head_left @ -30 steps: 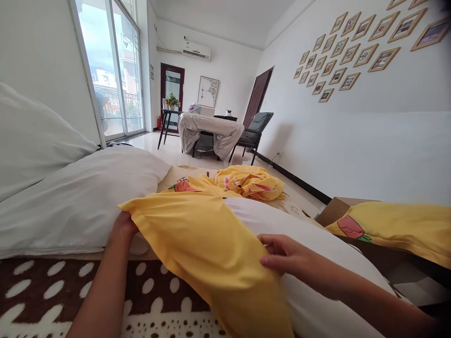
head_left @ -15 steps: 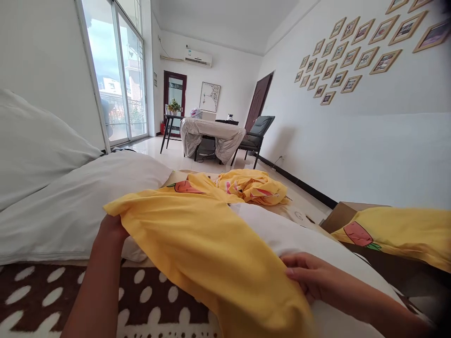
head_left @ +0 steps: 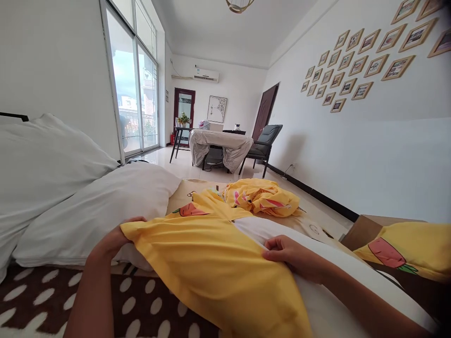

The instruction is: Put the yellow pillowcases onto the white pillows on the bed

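A yellow pillowcase (head_left: 211, 263) with a printed carrot is spread out in front of me. My left hand (head_left: 118, 237) grips its left corner, with the fingers partly hidden behind the fabric. My right hand (head_left: 291, 253) pinches the right edge between thumb and fingers. A white pillow (head_left: 334, 310) lies beneath and to the right of the pillowcase, partly covered by it; whether its end is inside the cloth I cannot tell.
White pillows (head_left: 137, 192) are heaped at the left. Crumpled yellow bedding (head_left: 262, 197) lies ahead. At the right, a yellow carrot-print pillow (head_left: 419, 249) rests over a cardboard box (head_left: 366, 230). A brown, white-dotted blanket (head_left: 38, 286) is below. Farther off stand a covered table (head_left: 218, 137) and chair (head_left: 264, 143).
My right hand has slid up and leftward along the pillowcase edge, and the cloth now shows more folds. My left hand keeps its corner. The view has tilted up slightly and turned left.
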`<state>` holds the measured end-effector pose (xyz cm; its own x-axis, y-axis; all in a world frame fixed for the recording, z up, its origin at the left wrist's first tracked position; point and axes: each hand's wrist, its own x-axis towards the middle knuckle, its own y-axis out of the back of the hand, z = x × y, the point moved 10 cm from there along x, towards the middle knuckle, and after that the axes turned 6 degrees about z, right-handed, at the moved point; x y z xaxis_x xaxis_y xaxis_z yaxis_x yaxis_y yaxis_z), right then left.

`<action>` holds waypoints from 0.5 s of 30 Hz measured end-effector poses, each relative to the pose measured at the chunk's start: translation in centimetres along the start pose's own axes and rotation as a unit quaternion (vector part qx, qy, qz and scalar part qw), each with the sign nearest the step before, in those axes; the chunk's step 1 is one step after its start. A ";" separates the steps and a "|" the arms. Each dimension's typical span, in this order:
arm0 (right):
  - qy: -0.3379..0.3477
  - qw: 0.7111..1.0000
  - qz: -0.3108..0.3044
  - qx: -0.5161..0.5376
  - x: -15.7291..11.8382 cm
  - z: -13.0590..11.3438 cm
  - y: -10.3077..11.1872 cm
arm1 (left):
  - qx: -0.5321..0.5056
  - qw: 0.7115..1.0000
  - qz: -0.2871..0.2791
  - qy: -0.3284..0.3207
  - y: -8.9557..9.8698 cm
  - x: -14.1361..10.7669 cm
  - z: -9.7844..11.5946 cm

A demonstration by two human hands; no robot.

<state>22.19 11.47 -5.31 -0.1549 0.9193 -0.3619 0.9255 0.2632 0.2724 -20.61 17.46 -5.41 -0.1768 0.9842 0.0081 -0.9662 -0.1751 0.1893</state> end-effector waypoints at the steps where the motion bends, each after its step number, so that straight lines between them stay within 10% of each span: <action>1: 0.001 1.000 -0.002 -0.007 -0.2 0.2 -0.2 | 0.051 0.998 0.035 -0.030 0.8 -0.5 1.6; 6: 0.012 0.999 -0.022 -0.048 -0.9 0.0 -2.2 | 0.233 0.884 0.358 -0.188 3.8 -6.8 11.4; 9: 0.021 0.999 -0.036 -0.036 -0.9 -0.1 -2.7 | 0.290 0.890 0.255 -0.244 -2.0 -6.3 12.4; 15: 0.035 0.998 -0.034 -0.035 -1.4 0.0 -2.6 | 0.346 0.932 -0.009 -0.109 -9.6 0.2 3.7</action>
<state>20.01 9.48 -5.53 -0.2426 0.9164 -0.3184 0.8861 0.3429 0.3117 -10.65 19.43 -3.58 -0.0458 0.9820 0.1831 -0.6026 -0.1733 0.7790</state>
